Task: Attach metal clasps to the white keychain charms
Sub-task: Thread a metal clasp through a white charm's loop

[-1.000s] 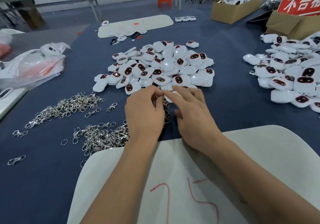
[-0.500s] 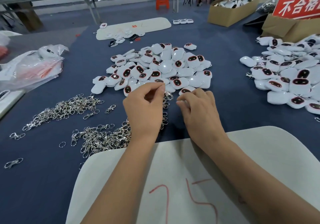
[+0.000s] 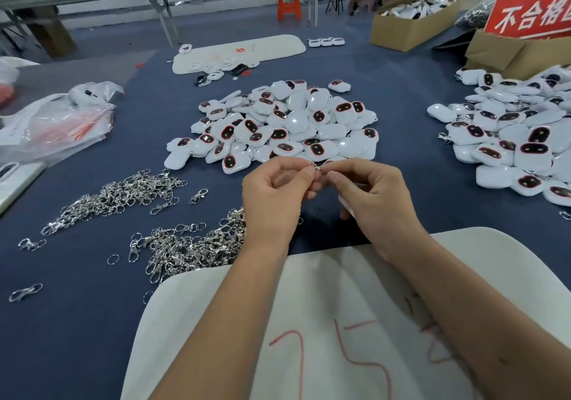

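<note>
A heap of white keychain charms (image 3: pixel 284 127) with dark red-rimmed ovals lies on the blue cloth ahead of me. Loose metal clasps (image 3: pixel 191 245) are piled at my left, with a second clasp pile (image 3: pixel 117 195) farther left. My left hand (image 3: pixel 275 195) pinches a small metal clasp (image 3: pixel 316 167) between thumb and fingers, raised above the cloth. My right hand (image 3: pixel 377 201) curls round a white charm (image 3: pixel 345 204), mostly hidden in the palm, its fingertips meeting the clasp.
A second heap of charms (image 3: pixel 519 140) spreads at the right. Clear plastic bags (image 3: pixel 58 121) lie at the left. A white board (image 3: pixel 309 322) marked in red sits under my forearms. Cardboard boxes (image 3: pixel 411 25) and a red sign (image 3: pixel 531 13) stand at the back right.
Both hands lifted from the edge of the charm heap and came together; the left now holds a clasp up against the right hand's fingertips.
</note>
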